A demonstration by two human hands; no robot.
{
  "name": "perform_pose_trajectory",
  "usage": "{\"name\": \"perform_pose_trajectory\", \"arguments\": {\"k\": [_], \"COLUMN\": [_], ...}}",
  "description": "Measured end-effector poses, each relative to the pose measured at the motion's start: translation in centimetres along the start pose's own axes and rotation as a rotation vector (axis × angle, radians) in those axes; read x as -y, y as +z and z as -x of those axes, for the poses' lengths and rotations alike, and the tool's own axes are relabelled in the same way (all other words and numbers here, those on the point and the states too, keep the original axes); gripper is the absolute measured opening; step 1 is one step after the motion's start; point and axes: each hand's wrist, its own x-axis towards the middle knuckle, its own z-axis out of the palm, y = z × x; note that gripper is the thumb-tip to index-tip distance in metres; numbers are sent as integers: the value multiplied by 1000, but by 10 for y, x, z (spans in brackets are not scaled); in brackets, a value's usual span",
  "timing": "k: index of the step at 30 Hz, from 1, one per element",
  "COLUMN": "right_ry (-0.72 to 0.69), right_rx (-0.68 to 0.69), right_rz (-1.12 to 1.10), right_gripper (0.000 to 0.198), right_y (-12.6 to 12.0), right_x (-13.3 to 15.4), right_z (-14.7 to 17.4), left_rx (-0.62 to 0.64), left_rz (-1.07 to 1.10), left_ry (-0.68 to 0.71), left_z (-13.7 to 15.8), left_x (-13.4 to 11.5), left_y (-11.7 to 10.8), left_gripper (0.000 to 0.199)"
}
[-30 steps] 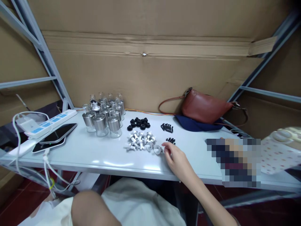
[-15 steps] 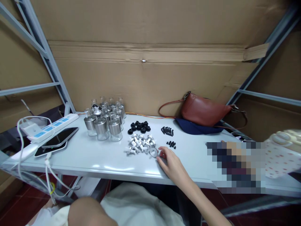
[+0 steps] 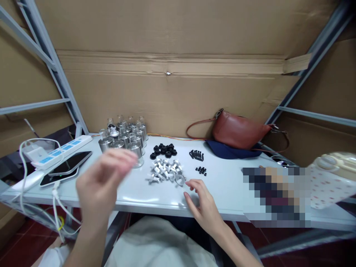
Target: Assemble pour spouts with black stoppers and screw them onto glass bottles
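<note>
My right hand (image 3: pixel 203 202) rests on the front of the white table (image 3: pixel 133 191), fingers apart, just right of a silver ring (image 3: pixel 180 180) at the edge of a heap of silver pump parts (image 3: pixel 165 170). It holds nothing. My left hand (image 3: pixel 101 185) is raised and blurred in front of a cluster of small glass bottles with silver collars (image 3: pixel 126 139), fingers loosely spread and empty. Behind the silver heap lie black caps (image 3: pixel 164 150) and two small groups of black pieces (image 3: pixel 198 155).
A power strip (image 3: pixel 59 150) with white cables and two phones (image 3: pixel 66 165) lie at the left. A brown leather bag (image 3: pixel 240 129) on blue cloth sits at the back right. A pixelated patch and a dotted cloth cover the right edge. Cardboard walls and metal shelf bars surround the table.
My left hand has come up from my lap into view in front of the bottles. My right hand slid back a little from the silver ring toward the table's front edge.
</note>
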Motion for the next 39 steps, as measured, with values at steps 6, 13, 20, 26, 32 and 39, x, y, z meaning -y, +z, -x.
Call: {"name": "perform_pose_trajectory", "arguments": {"k": [6, 13, 20, 26, 32, 39], "right_ry": [-61, -105, -123, -125, -87, -57], "right_rx": [-78, -177, -263, -304, -157, -92], "right_rz": [12, 30, 44, -18, -53, -130], "right_gripper": [24, 28, 29, 28, 24, 38], "right_y": [-10, -25, -38, -48, -53, -48], "right_x": [-1, 0, 4, 16, 26, 25], "right_z": [2, -4, -9, -12, -14, -14], "left_rx": [-150, -41, -183, -21, 499, 798], "left_rz": [-297, -341, -268, 162, 586, 695], "left_ry": [-159, -309, -288, -153, -306, -290], "left_z": [-87, -95, -85, -59, -14, 19], "left_x": [72, 121, 115, 39, -26, -35], "left_y": [24, 32, 32, 29, 58, 98], "left_gripper": [63, 57, 38, 37, 29, 34]}}
